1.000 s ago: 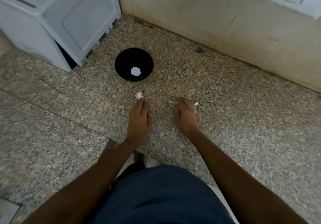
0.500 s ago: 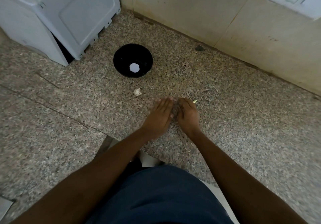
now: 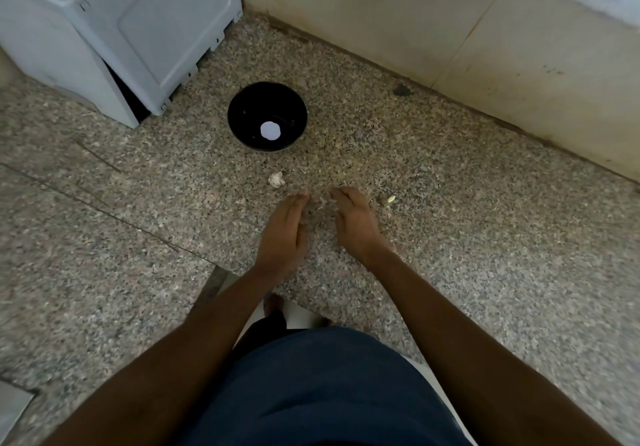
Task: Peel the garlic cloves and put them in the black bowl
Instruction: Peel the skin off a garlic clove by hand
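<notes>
On the speckled granite tabletop (image 3: 450, 238), near its front edge, both hands lie just apart with a scrap of papery garlic skin (image 3: 322, 205) between their fingertips. Half a second ago the left hand (image 3: 284, 234) was pressed against the right hand (image 3: 353, 224); a second ago it lay further left, by the garlic bulb (image 3: 276, 179). Now it has drawn back a little, palm turned inward, fingers straight and relaxed, holding nothing that shows. The right hand's fingers are likewise loose and flat, grasping nothing visible.

The garlic bulb sits untouched just beyond the left fingertips, between the hands and the black bowl (image 3: 267, 115). A single pale clove (image 3: 391, 199) lies just right of the right hand. The bowl holds no garlic that can be made out, only a bright white spot at its bottom.

Judging by this, the hands were gathering loose skins, and peeling has barely begun: the next grasp likely falls on the bulb or the loose clove.
</notes>
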